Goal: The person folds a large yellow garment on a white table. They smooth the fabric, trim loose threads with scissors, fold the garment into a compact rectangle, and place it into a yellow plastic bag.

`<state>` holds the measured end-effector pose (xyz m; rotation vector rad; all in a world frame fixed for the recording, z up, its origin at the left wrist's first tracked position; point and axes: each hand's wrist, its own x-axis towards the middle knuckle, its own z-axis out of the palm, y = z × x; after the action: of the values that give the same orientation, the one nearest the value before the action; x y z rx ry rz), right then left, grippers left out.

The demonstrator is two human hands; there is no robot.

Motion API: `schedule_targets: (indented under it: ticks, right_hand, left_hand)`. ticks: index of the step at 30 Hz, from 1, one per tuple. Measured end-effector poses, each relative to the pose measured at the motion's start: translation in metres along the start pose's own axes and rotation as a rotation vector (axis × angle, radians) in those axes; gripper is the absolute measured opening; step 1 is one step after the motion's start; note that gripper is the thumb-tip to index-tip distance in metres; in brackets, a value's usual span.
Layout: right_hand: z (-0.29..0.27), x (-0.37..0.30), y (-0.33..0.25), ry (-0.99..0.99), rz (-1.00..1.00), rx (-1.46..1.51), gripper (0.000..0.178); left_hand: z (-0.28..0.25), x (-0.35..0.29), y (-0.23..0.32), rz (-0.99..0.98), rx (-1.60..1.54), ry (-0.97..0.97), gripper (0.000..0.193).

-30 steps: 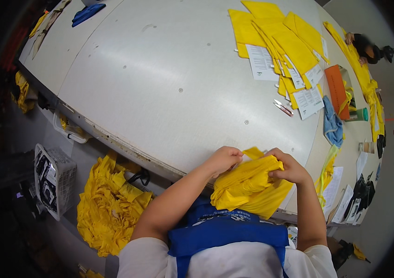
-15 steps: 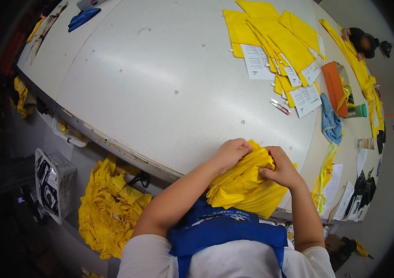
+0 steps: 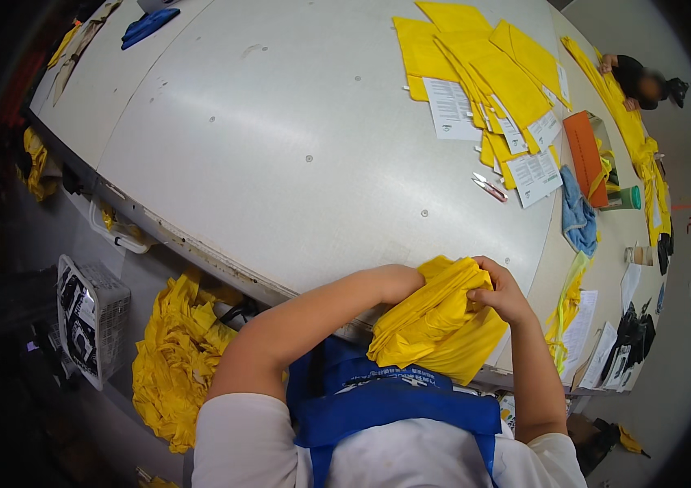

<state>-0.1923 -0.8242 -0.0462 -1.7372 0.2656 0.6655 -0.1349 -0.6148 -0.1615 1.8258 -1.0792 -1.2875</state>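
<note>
A bunched yellow fabric piece (image 3: pixel 439 325) hangs over the near edge of the large white table (image 3: pixel 297 146), in front of my blue apron. My left hand (image 3: pixel 398 281) grips its upper left side, partly buried in the folds. On the upper right corner of the bundle, my right hand (image 3: pixel 501 293) pinches the cloth. Both forearms come in from below.
Flat yellow fabric pieces (image 3: pixel 475 73) with white paper sheets (image 3: pixel 451 110) lie at the table's far right. Small snips (image 3: pixel 488 187), an orange box (image 3: pixel 585 159), blue cloth (image 3: pixel 577 220). A yellow fabric heap (image 3: pixel 171 358) and a wire basket (image 3: pixel 89 317) sit on the floor left. Another person (image 3: pixel 642 81) sits far right.
The yellow bundle has been gathered tighter and shifted slightly right along the table edge. Both hands stayed on it, the right one moving up over its top corner.
</note>
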Motion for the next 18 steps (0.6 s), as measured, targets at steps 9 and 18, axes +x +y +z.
schedule_targets:
  ticks: [9, 18]
  right_hand:
    - [-0.009, -0.008, -0.004, -0.067, -0.057, 0.178, 0.044]
    - [-0.003, -0.007, 0.004, -0.045, 0.012, 0.105, 0.042]
  left_hand:
    - [0.031, -0.016, 0.003, 0.241, -0.417, 0.195, 0.040]
    - [0.022, -0.014, 0.013, -0.040, 0.180, 0.095, 0.034]
